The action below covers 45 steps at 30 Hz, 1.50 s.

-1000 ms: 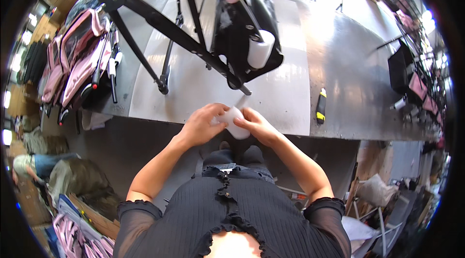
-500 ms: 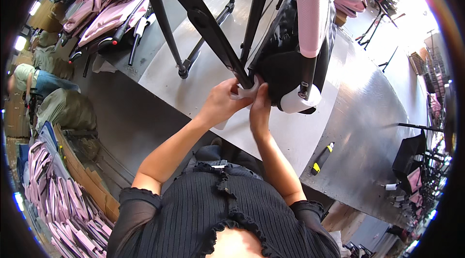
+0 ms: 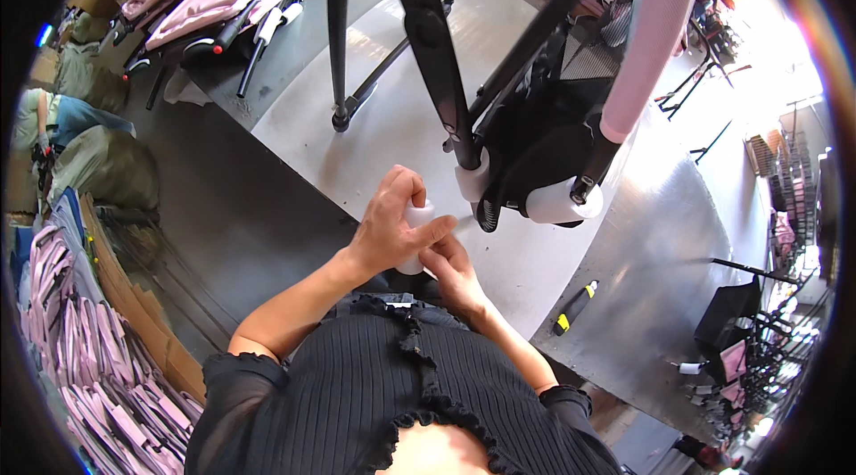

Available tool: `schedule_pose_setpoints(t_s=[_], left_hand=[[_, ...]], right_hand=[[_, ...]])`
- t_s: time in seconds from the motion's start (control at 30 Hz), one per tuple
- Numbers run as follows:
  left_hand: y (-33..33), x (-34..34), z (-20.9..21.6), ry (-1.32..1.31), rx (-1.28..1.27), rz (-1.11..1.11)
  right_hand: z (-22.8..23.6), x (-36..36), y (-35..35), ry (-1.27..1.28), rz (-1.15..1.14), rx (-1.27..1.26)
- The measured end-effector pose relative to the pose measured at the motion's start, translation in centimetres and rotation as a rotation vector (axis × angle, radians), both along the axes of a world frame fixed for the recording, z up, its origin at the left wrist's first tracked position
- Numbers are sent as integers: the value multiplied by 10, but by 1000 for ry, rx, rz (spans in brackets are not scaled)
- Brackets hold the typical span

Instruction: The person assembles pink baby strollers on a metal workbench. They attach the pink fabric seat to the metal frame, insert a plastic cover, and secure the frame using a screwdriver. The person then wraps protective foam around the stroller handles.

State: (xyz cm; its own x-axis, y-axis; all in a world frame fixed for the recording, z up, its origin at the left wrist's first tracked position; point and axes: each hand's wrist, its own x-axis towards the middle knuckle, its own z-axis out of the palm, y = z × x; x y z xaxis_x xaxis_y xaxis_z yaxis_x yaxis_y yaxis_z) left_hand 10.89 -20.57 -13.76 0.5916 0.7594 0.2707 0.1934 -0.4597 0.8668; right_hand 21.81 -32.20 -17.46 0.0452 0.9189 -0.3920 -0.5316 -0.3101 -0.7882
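My left hand (image 3: 390, 227) is wrapped round a white roll (image 3: 419, 214), its material unclear, in front of my body at the table's near edge. Close against it is my right hand (image 3: 453, 275), its fingers bent together by the roll's lower end; what they pinch, if anything, is hidden. Beyond my hands stands a folding stroller frame (image 3: 435, 56) of black tubes. One leg end carries a white wrap (image 3: 473, 175), and another white wrap (image 3: 557, 202) covers a part to the right. Black fabric (image 3: 544, 140) hangs between the tubes, beneath a pink padded bar (image 3: 654, 38).
A white sheet (image 3: 308, 149) covers part of the metal table (image 3: 655, 297). On the metal lies a yellow and black utility knife (image 3: 575, 307). Pink folded strollers (image 3: 214, 16) sit far left; pink fabric pieces (image 3: 107, 359) fill a cardboard box (image 3: 147, 297). Another person (image 3: 71, 118) is at the left.
Both hands have come off the stroller's leg end and drawn back toward my body with the white roll. The leg end's white wrap is now uncovered. The frame appears shifted right in view.
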Motion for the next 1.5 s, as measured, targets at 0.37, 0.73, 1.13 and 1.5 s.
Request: schedule_pose_setpoints(t_s=[0.37, 0.73, 1.13, 1.5], left_hand=[[-21, -9, -17, -8, 164, -367], [-10, 14, -36, 146, -219, -220], [2, -5, -82, -542, -691, 61], [25, -182, 8, -412, -523, 624]], right_hand=[[10, 46, -27, -217, 81, -40], [3, 41, -60, -316, -309, -154], [-19, 104, -72, -386, -693, -141], [-18, 142, 40, -437, -542, 272]])
